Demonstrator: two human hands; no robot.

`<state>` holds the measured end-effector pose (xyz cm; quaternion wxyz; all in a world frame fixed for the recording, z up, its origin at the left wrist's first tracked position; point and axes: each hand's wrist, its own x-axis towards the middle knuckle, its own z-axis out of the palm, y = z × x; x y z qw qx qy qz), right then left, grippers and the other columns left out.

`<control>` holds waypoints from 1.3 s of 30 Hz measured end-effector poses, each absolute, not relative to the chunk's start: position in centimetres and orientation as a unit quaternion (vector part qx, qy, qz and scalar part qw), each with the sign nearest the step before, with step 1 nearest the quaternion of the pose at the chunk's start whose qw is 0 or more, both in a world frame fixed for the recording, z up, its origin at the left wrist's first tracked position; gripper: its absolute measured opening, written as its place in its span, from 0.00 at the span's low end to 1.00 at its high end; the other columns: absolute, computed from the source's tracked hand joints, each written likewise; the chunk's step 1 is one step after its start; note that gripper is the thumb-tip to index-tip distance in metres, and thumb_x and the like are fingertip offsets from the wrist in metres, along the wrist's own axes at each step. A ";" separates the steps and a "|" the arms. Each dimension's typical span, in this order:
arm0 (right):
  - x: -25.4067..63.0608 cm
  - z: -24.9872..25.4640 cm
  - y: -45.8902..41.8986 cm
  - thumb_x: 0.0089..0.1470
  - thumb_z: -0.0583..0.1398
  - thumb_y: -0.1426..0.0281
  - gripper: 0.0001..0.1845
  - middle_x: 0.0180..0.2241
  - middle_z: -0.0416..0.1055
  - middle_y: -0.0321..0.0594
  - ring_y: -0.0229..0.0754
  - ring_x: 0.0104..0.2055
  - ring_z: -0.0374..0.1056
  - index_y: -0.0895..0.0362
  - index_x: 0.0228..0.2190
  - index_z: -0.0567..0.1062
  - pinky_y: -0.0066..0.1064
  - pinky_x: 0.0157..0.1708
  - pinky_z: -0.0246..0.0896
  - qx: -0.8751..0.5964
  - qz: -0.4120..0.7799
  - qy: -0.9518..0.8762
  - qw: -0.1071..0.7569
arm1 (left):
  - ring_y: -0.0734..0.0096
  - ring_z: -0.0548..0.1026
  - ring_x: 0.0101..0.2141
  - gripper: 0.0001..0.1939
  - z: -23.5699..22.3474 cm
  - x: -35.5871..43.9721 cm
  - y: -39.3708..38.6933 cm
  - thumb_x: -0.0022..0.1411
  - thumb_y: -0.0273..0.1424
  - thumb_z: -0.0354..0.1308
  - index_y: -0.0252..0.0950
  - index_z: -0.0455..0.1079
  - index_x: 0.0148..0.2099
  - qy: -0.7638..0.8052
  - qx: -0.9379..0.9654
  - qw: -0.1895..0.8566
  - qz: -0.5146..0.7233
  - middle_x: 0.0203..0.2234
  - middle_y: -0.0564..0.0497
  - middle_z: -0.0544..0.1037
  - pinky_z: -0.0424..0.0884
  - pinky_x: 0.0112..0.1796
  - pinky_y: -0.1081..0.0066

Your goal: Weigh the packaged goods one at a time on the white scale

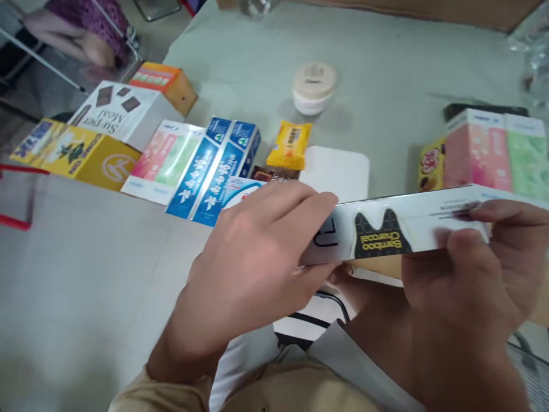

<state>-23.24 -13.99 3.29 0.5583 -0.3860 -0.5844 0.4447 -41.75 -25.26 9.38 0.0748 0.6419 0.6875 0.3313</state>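
A long white toothpaste box [381, 232], marked "Bamboo Charcoal" on a black patch, is held level above the table's near edge. Its lettering appears upside down. My left hand [261, 246] wraps around the box's left end, fingers over the top and thumb below. At the right end, my right hand [476, 274] pinches it between thumb and fingers. Behind my left hand lie two blue boxes [214, 171], a yellow packet [290, 144] and a white flat square item [337, 171]. My left fingers partly cover a white and blue pack [240, 189].
Leftward stand a pink-green box [165, 160], a yellow box [77, 151], a white "Super Meal" box [124, 111] and an orange box [165, 83]. A lidded round jar [314, 86] is farther back. More pink and green boxes [476, 149] stand right. Another person's legs [72, 40] show upper left.
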 end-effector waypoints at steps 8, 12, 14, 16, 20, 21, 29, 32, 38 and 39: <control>-35.6 7.0 -11.7 0.42 0.62 0.78 0.18 0.30 0.76 0.27 0.41 0.39 0.75 0.41 0.28 0.83 0.39 0.24 0.55 -0.313 0.441 -0.612 0.577 | 0.67 0.73 0.31 0.11 7.2 -52.3 -29.1 0.66 0.28 0.57 0.42 0.72 0.30 0.623 0.329 -0.024 0.710 0.28 0.51 0.75 0.68 0.34 0.61; -44.1 4.8 -8.1 0.60 0.62 0.70 0.08 0.40 0.80 0.31 0.33 0.31 0.72 0.49 0.41 0.79 0.35 0.27 0.60 -0.215 0.448 -0.737 0.457 | 0.77 0.48 0.20 0.16 3.9 -58.2 -30.1 0.55 0.29 0.52 0.39 0.48 0.21 0.455 0.003 -0.198 0.868 0.20 0.56 0.47 0.48 0.24 0.67; -49.2 3.4 -7.2 0.67 0.58 0.67 0.09 0.44 0.80 0.36 0.30 0.29 0.72 0.53 0.47 0.75 0.32 0.29 0.65 -0.203 0.430 -0.804 0.357 | 0.77 0.44 0.20 0.15 2.9 -60.1 -31.0 0.55 0.32 0.49 0.39 0.45 0.23 0.410 -0.051 -0.224 0.882 0.21 0.57 0.43 0.44 0.23 0.67; -54.3 2.1 -7.3 0.70 0.54 0.67 0.12 0.41 0.80 0.36 0.29 0.30 0.73 0.56 0.50 0.72 0.30 0.34 0.69 -0.207 0.429 -0.835 0.276 | 0.76 0.44 0.20 0.15 2.0 -61.1 -32.0 0.56 0.33 0.47 0.39 0.42 0.25 0.400 -0.066 -0.215 0.888 0.21 0.57 0.41 0.44 0.23 0.66; -61.6 0.4 -9.6 0.72 0.53 0.69 0.13 0.41 0.78 0.37 0.30 0.34 0.75 0.58 0.54 0.67 0.28 0.39 0.72 -0.220 0.459 -0.841 0.182 | 0.75 0.45 0.20 0.18 -0.2 -62.2 -33.5 0.55 0.33 0.48 0.38 0.37 0.29 0.425 -0.088 -0.142 0.890 0.22 0.57 0.40 0.48 0.23 0.65; -62.5 0.2 -10.2 0.71 0.53 0.70 0.13 0.43 0.78 0.38 0.31 0.35 0.75 0.58 0.55 0.67 0.29 0.40 0.72 -0.234 0.461 -0.839 0.169 | 0.75 0.45 0.20 0.19 -0.8 -62.4 -33.8 0.55 0.33 0.48 0.38 0.36 0.29 0.434 -0.091 -0.142 0.885 0.22 0.57 0.40 0.50 0.23 0.66; -62.5 -1.2 -10.6 0.62 0.65 0.66 0.23 0.50 0.77 0.47 0.47 0.51 0.75 0.62 0.55 0.70 0.45 0.53 0.72 -0.236 0.337 -0.906 0.100 | 0.73 0.49 0.18 0.22 -3.8 -63.2 -34.7 0.63 0.38 0.46 0.38 0.33 0.30 0.494 -0.054 -0.060 0.866 0.20 0.56 0.39 0.56 0.22 0.64; -62.2 -1.4 -10.6 0.65 0.62 0.62 0.19 0.51 0.77 0.44 0.45 0.53 0.75 0.60 0.53 0.73 0.41 0.55 0.71 -0.195 0.356 -0.910 0.085 | 0.74 0.48 0.18 0.22 -3.6 -63.2 -34.4 0.59 0.35 0.48 0.37 0.32 0.29 0.445 -0.089 -0.057 0.889 0.20 0.56 0.39 0.55 0.22 0.64; -61.1 1.5 -13.5 0.61 0.66 0.64 0.12 0.47 0.78 0.37 0.45 0.54 0.74 0.54 0.45 0.76 0.52 0.65 0.64 -0.231 0.428 -0.863 0.136 | 0.75 0.45 0.19 0.23 -1.6 -62.9 -34.0 0.55 0.30 0.51 0.37 0.33 0.29 0.368 -0.139 -0.055 0.918 0.21 0.56 0.38 0.50 0.23 0.64; -60.4 2.5 -13.9 0.61 0.65 0.65 0.09 0.46 0.79 0.36 0.45 0.54 0.74 0.53 0.44 0.77 0.53 0.65 0.64 -0.250 0.418 -0.860 0.155 | 0.75 0.45 0.19 0.22 -1.0 -62.7 -33.9 0.55 0.29 0.50 0.37 0.33 0.28 0.362 -0.154 -0.065 0.917 0.21 0.56 0.39 0.49 0.23 0.64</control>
